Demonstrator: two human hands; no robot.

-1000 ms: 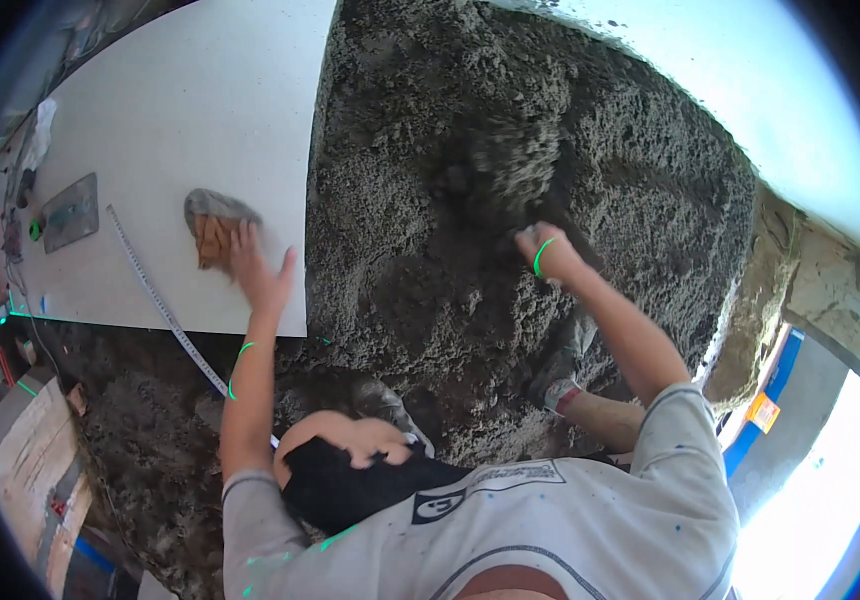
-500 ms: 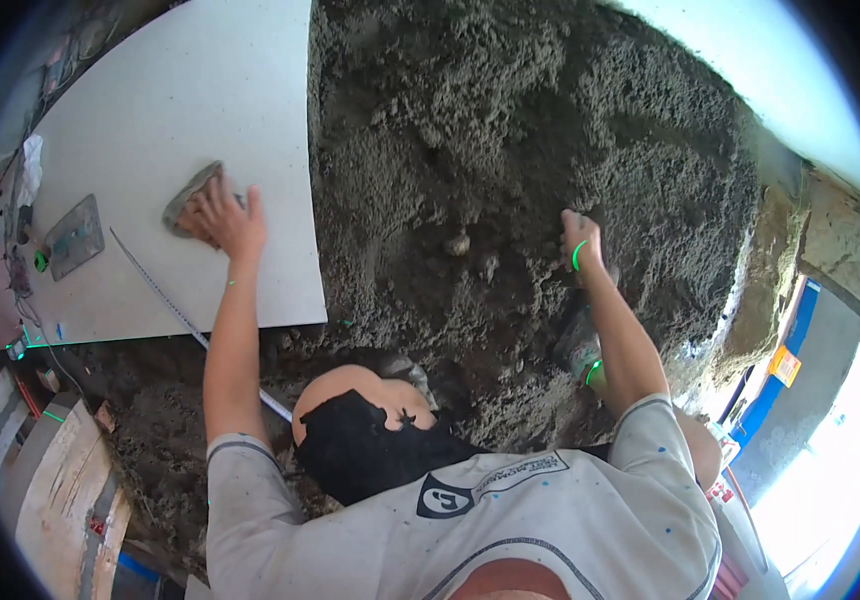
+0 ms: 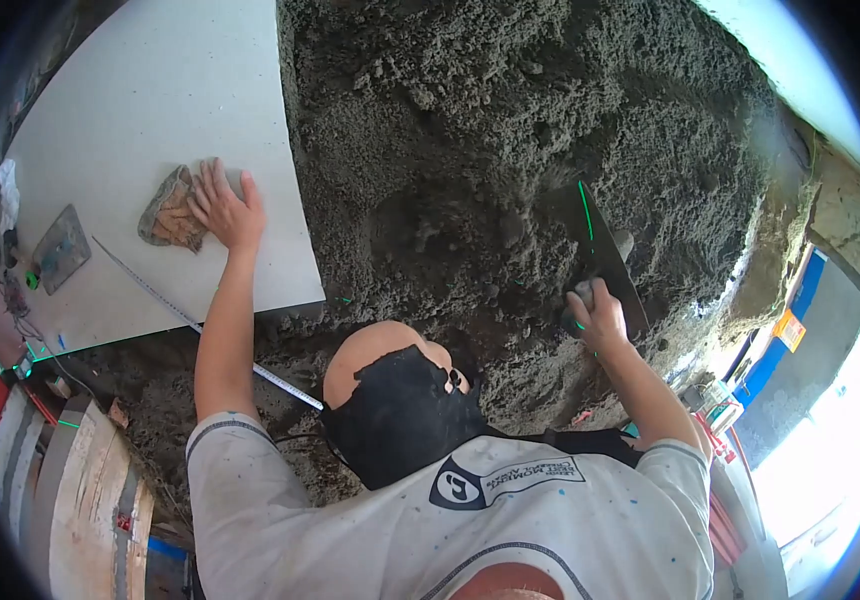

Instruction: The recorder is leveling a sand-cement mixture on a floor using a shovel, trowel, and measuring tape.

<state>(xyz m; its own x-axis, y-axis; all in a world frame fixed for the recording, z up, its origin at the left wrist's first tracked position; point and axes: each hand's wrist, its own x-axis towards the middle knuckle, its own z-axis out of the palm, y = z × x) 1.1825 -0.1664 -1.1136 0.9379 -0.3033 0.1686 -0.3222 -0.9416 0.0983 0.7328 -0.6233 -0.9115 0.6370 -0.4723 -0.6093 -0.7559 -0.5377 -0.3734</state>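
Slab (image 3: 190, 90) lies flat, mortar (image 3: 420, 140) not yet smooth; our right grip (image 3: 601, 312) clasps the trowel (image 3: 598, 250), our left grip (image 3: 231, 212) rests spread.

White measuring tape (image 3: 288, 387) slantwise; grey rectangular plate (image 3: 63, 252) far left; orange tag (image 3: 790, 331) on blue bar (image 3: 762, 374), right

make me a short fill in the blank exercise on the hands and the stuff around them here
1. The trowel is held by the ____ hand.
2. The slab beneath the cloth is coloured ____.
3. The tape passes under the ____ forearm.

Missing words: right; white; left.
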